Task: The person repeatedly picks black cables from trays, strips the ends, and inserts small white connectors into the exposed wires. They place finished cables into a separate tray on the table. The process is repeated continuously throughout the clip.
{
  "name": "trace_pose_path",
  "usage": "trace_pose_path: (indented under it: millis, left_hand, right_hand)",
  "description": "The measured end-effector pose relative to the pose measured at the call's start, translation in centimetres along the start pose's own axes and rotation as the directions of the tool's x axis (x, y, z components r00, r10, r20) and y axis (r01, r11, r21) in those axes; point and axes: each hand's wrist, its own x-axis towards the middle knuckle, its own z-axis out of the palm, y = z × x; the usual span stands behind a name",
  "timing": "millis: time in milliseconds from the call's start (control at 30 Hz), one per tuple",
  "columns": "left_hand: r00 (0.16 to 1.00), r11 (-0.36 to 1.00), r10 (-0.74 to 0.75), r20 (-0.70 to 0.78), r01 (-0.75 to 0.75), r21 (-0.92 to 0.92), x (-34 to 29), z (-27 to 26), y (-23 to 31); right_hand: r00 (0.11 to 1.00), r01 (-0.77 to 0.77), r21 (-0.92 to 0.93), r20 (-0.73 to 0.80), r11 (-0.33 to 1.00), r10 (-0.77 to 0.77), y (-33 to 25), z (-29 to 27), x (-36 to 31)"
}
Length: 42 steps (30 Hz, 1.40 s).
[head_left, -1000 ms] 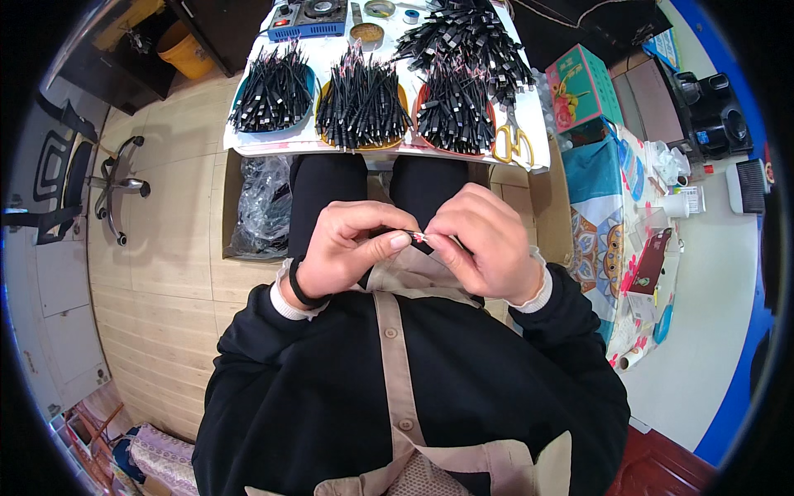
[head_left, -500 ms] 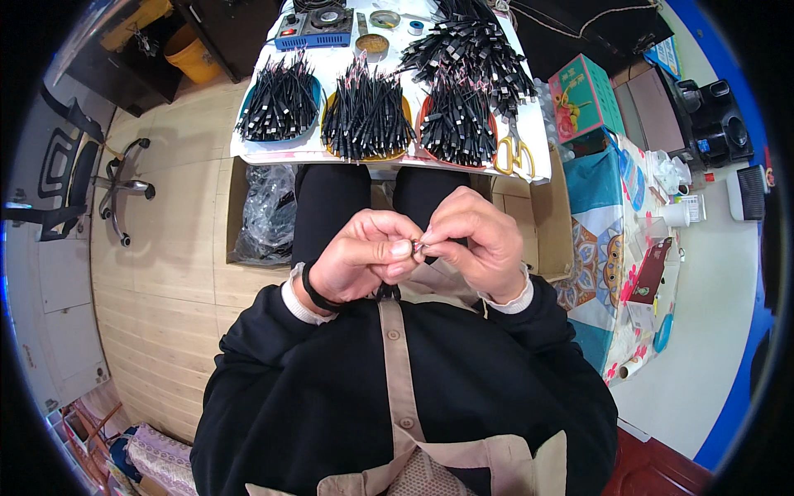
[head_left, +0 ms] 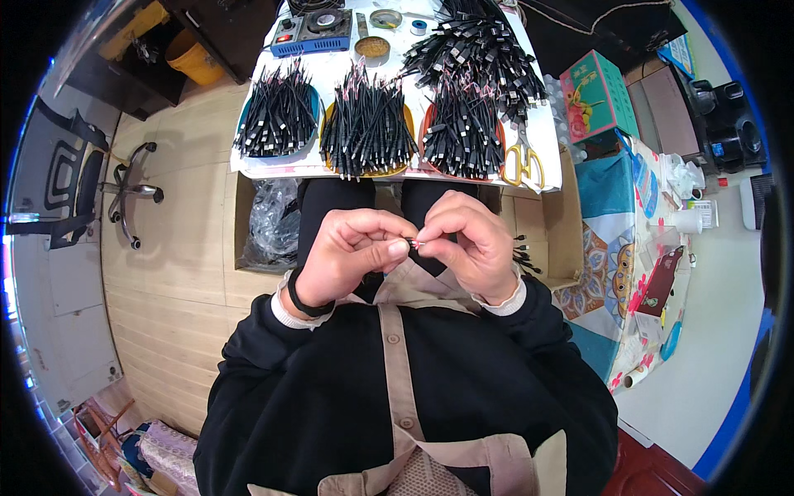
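My left hand and my right hand meet above my lap, thumbs and forefingers pinched. Between the fingertips is the end of a thin black cable with fine red and pale wires showing. The left fingers grip its black part, while the right fingers pinch the wire ends. Most of that cable is hidden by my hands. Several black plug ends show just right of my right wrist; I cannot tell whether they are held or lie behind it. Ahead, bundles of black cables fill trays on the white table.
A larger cable heap lies behind the trays. Gold-handled scissors rest at the table's right corner. Farther back stand a small stove, a round tin and a solder spool. Under the table is a cardboard box.
My hands stay pinched together, the right tilting slightly. The view has shifted a little, so the table sits lower. Black plug ends now show beside my right wrist.
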Motion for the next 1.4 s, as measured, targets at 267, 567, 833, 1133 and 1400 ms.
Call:
trace_pose_path:
  millis: [267,567,833,1133,1400]
  left_hand:
    - [0.999,0.952,0.034,-0.007,-0.031,0.304,3.1,0.0,6.0]
    - [0.856,-0.184,0.383,0.347,-0.298,0.937,19.4,-7.4,12.6]
    - [0.957,-0.324,0.104,0.269,-0.223,0.919,28.0,-15.2,7.7]
    - [0.965,-0.374,0.100,0.242,-0.189,0.908,29.9,-16.7,5.8]
    - [0.961,-0.302,0.135,0.242,-0.193,0.934,29.7,-16.1,6.5]
  right_hand:
    - [0.979,-0.110,0.288,-0.135,0.951,0.154,2.5,-0.5,0.9]
    - [0.882,-0.382,0.084,0.329,0.920,0.337,8.9,1.4,-1.9]
    - [0.804,-0.504,0.092,0.412,0.859,0.428,12.2,0.9,-3.7]
    - [0.820,-0.483,0.154,0.424,0.862,0.384,13.3,1.2,-3.9]
    - [0.803,-0.513,0.153,0.433,0.845,0.409,13.3,1.2,-3.9]
